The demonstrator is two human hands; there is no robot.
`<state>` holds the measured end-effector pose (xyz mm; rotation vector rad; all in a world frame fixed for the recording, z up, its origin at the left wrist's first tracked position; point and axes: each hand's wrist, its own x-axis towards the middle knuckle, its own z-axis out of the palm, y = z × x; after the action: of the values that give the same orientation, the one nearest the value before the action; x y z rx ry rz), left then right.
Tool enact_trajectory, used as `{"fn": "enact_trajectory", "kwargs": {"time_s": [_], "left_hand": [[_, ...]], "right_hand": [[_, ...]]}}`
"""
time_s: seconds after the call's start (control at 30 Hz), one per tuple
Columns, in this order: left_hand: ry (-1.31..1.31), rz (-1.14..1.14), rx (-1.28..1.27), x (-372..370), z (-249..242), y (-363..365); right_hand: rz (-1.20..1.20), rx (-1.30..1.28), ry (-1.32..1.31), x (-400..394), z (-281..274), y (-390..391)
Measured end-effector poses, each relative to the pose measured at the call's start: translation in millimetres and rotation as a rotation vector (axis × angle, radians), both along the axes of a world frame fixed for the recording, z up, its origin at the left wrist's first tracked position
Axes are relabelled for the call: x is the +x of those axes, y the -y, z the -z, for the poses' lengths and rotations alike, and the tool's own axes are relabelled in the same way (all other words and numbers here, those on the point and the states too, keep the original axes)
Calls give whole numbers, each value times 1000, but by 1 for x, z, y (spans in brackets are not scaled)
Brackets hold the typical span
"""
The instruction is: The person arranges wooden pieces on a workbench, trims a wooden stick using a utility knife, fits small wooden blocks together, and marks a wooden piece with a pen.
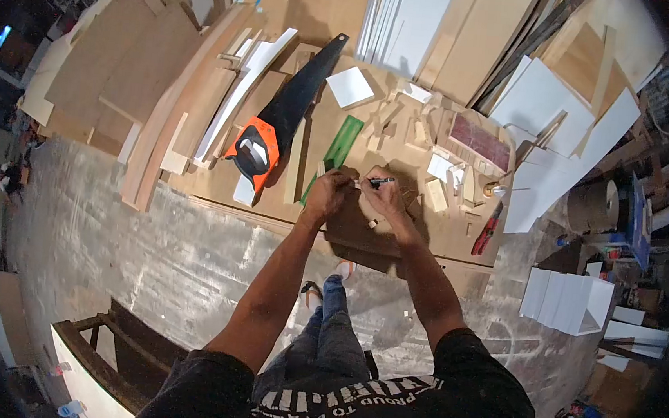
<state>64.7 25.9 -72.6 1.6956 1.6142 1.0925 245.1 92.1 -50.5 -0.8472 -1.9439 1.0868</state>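
Observation:
My left hand (pixel 328 194) is closed near the front of the wooden work board (pixel 321 133), its fingertips pinched together around something too small or hidden to make out. Just to its right, my right hand (pixel 384 200) grips a dark pen (pixel 382 181), whose tip points toward the left fingertips. A green strip (pixel 344 141) lies right behind my left hand. Further left rests a handsaw (pixel 292 99) with an orange and black handle. A small wood block (pixel 373 224) sits below my right hand.
Several wood offcuts (pixel 434 195) and a block with a dark red face (pixel 480 139) lie to the right. Red-handled pliers (pixel 487 230) are near the right edge. Long boards (pixel 190 95) stack at left; white panels (pixel 543 107) lean at back right.

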Motion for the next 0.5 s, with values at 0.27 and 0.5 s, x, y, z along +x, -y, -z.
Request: {"fn": "enact_trajectory", "kwargs": {"time_s": [0.27,0.5], "left_hand": [[10,9,-37,-2,-1,0],[-22,-20,-48,0,-4,1]], "right_hand": [[66,148,127,-1,4,-1],[-10,76,169,4,11,-5]]}}
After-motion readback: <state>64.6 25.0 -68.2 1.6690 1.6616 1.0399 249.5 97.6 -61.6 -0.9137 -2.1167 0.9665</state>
